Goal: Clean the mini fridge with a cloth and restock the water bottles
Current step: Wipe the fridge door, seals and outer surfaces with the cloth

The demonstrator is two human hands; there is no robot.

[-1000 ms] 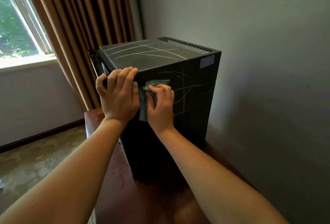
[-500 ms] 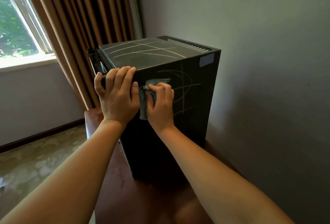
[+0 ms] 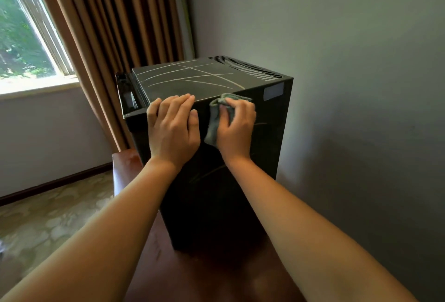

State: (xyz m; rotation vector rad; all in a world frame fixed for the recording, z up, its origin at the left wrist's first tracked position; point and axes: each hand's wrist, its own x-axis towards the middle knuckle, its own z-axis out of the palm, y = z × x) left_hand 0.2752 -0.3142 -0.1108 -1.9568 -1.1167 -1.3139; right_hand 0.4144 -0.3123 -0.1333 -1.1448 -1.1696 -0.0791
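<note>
One head-worn camera looks forward and down, close above the mini fridge (image 3: 267,138).

Black mini fridge (image 3: 240,193) on our wooden table (image 3: 192,275): our left hand (image 3: 173,130) rests on its top edge, our right hand (image 3: 234,128) presses a grey cloth (image 3: 214,121) to its side

**Tally by Kind**

One mini fridge (image 3: 265,145). One cloth (image 3: 213,123). Two hands: one left hand (image 3: 173,130), one right hand (image 3: 237,128). One wooden table (image 3: 192,275). One window (image 3: 26,44). One curtain (image 3: 108,24), in many folds. One pale sticker (image 3: 273,91) on the fridge's side. One row of vent slots (image 3: 243,67) along the top's far edge. Several pale lines (image 3: 192,77) across the top, crossing too much for a sure count.
</note>
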